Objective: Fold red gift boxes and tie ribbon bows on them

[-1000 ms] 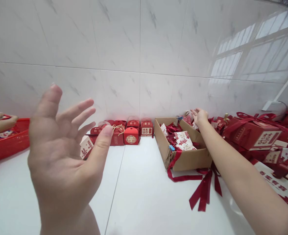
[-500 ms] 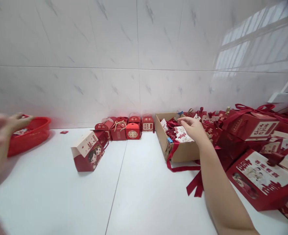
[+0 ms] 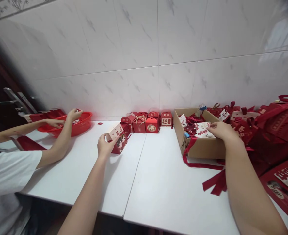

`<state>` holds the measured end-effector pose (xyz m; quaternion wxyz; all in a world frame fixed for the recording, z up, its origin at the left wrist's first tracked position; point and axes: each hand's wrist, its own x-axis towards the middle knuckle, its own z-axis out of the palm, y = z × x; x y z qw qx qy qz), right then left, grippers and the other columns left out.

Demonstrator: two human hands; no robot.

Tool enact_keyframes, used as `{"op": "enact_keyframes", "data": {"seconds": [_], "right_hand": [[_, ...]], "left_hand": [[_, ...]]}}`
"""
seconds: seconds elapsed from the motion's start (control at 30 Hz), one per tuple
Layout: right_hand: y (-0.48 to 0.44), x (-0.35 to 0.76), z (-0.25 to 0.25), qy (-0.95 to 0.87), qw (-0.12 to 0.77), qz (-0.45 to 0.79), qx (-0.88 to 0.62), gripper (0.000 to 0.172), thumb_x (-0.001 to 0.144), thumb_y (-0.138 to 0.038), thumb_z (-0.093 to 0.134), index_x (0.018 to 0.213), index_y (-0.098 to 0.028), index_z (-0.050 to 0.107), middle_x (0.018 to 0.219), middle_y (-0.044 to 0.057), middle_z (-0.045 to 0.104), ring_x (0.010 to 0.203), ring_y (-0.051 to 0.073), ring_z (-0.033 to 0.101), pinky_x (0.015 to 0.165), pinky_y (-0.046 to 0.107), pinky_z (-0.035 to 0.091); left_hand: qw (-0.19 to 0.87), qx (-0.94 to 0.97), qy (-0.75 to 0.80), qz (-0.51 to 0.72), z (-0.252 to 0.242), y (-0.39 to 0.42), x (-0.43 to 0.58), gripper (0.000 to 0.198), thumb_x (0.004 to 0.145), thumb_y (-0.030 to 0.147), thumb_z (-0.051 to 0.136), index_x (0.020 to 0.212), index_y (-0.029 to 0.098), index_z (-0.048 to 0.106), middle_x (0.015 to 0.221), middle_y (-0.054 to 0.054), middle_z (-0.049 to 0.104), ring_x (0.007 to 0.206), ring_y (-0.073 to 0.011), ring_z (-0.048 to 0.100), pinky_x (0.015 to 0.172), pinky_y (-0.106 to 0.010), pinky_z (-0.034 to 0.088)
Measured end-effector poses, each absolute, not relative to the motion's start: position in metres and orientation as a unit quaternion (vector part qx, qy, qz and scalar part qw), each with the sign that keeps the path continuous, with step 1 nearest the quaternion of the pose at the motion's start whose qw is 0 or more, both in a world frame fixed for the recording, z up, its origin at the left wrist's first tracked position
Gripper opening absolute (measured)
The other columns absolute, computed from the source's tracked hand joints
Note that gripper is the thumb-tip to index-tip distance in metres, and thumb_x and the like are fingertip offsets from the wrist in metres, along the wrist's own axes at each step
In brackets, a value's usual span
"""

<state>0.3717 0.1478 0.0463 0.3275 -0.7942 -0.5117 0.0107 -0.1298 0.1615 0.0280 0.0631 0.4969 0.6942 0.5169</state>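
My left hand (image 3: pixel 104 145) has its fingers and thumb closed on the left end of a red gift box (image 3: pixel 121 142), which has a cream top and a cartoon couple on its side. The box stands on the white table. On the right, my right hand (image 3: pixel 221 130) reaches over the rim of an open cardboard box (image 3: pixel 205 148). Its fingers close on the edge of a white card with red print (image 3: pixel 202 130), lying on top of the dark red ribboned pieces (image 3: pixel 191 120) inside.
Several small red boxes (image 3: pixel 140 124) stand along the tiled wall. Red gift bags (image 3: pixel 278 124) are piled at right, and a ribbon (image 3: pixel 215 182) trails on the table (image 3: pixel 173 195). At left a co-worker's arms (image 3: pixel 58 143) reach to a red plastic basin (image 3: pixel 84 122).
The view has swung left, showing more of the co-worker. My left hand now grips the cartoon-couple gift box, which stood untouched before. My right hand has lowered onto the white card.
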Motion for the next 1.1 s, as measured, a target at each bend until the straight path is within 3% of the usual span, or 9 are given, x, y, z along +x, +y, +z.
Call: {"op": "enact_keyframes", "data": {"seconds": [0.1, 0.23, 0.3, 0.4, 0.5, 0.7, 0.83, 0.97, 1.1], "right_hand": [[0.136, 0.344, 0.069, -0.521, 0.357, 0.026, -0.775, 0.027, 0.071, -0.033, 0.061, 0.092, -0.020, 0.071, 0.094, 0.012, 0.071, 0.090, 0.030, 0.064, 0.077, 0.041, 0.049], [0.110, 0.283, 0.095, -0.600, 0.535, 0.126, -0.581, 0.024, 0.076, -0.034, 0.060, 0.092, -0.019, 0.068, 0.090, 0.009, 0.071, 0.081, 0.022, 0.066, 0.073, 0.033, 0.052], [0.099, 0.253, 0.098, -0.652, 0.569, 0.199, -0.460, 0.035, 0.078, -0.038, 0.060, 0.107, -0.020, 0.063, 0.099, 0.009, 0.069, 0.090, 0.021, 0.065, 0.079, 0.034, 0.053], [0.092, 0.220, 0.091, -0.724, 0.523, 0.185, -0.410, 0.059, 0.078, -0.039, 0.063, 0.133, -0.026, 0.044, 0.116, 0.009, 0.062, 0.106, 0.021, 0.060, 0.091, 0.038, 0.048], [0.094, 0.210, 0.081, -0.774, 0.471, 0.141, -0.399, 0.058, 0.078, -0.029, 0.064, 0.133, -0.028, 0.044, 0.130, 0.007, 0.055, 0.118, 0.021, 0.052, 0.098, 0.039, 0.042], [0.107, 0.213, 0.072, -0.798, 0.384, 0.097, -0.454, 0.016, 0.079, -0.017, 0.061, 0.094, -0.017, 0.068, 0.103, 0.009, 0.068, 0.097, 0.021, 0.061, 0.086, 0.034, 0.047], [0.109, 0.210, 0.070, -0.809, 0.321, 0.114, -0.479, 0.015, 0.082, -0.020, 0.058, 0.089, -0.020, 0.072, 0.095, 0.008, 0.071, 0.086, 0.021, 0.064, 0.076, 0.031, 0.047], [0.108, 0.209, 0.071, -0.816, 0.296, 0.131, -0.479, 0.018, 0.082, -0.017, 0.055, 0.080, -0.018, 0.073, 0.083, 0.007, 0.072, 0.074, 0.018, 0.063, 0.067, 0.028, 0.045], [0.106, 0.214, 0.073, -0.830, 0.286, 0.145, -0.457, 0.019, 0.080, -0.014, 0.054, 0.079, -0.018, 0.073, 0.076, 0.005, 0.071, 0.067, 0.016, 0.060, 0.061, 0.026, 0.042]], "left_hand": [[0.083, 0.496, 0.665, 0.552, 0.030, 0.163, -0.121, 0.026, 0.068, 0.043, 0.058, 0.068, 0.018, 0.049, 0.073, -0.003, 0.061, 0.080, -0.0218, 0.061, 0.070, -0.030, 0.049], [0.138, 0.556, 0.586, 0.573, 0.059, 0.141, -0.090, 0.028, 0.069, 0.043, 0.061, 0.078, 0.016, 0.058, 0.078, -0.003, 0.067, 0.075, -0.0190, 0.063, 0.065, -0.026, 0.050], [0.252, 0.614, 0.509, 0.549, 0.076, 0.128, -0.064, 0.033, 0.066, 0.042, 0.067, 0.083, 0.015, 0.062, 0.080, -0.005, 0.068, 0.075, -0.0197, 0.064, 0.066, -0.028, 0.051], [0.377, 0.643, 0.408, 0.527, 0.089, 0.116, -0.018, 0.034, 0.063, 0.036, 0.073, 0.084, 0.015, 0.059, 0.082, -0.005, 0.068, 0.076, -0.0183, 0.064, 0.068, -0.027, 0.051], [0.427, 0.624, 0.367, 0.543, 0.078, 0.116, 0.018, 0.033, 0.063, 0.031, 0.074, 0.084, 0.016, 0.052, 0.079, -0.004, 0.068, 0.073, -0.0167, 0.064, 0.067, -0.027, 0.051], [0.439, 0.625, 0.326, 0.558, 0.028, 0.127, 0.029, 0.049, 0.071, 0.027, 0.068, 0.114, 0.021, 0.044, 0.084, -0.003, 0.068, 0.077, -0.0180, 0.066, 0.070, -0.029, 0.052], [0.356, 0.676, 0.379, 0.522, 0.015, 0.128, 0.020, 0.023, 0.077, 0.032, 0.062, 0.094, 0.018, 0.060, 0.091, -0.007, 0.064, 0.085, -0.0199, 0.063, 0.074, -0.030, 0.051], [0.260, 0.711, 0.414, 0.506, 0.016, 0.125, 0.019, 0.017, 0.076, 0.033, 0.063, 0.085, 0.019, 0.066, 0.096, -0.008, 0.057, 0.092, -0.0214, 0.057, 0.077, -0.031, 0.049], [0.316, 0.695, 0.385, 0.518, 0.015, 0.122, 0.026, 0.020, 0.077, 0.036, 0.063, 0.089, 0.020, 0.064, 0.100, -0.008, 0.060, 0.096, -0.0216, 0.058, 0.084, -0.032, 0.048]]}}
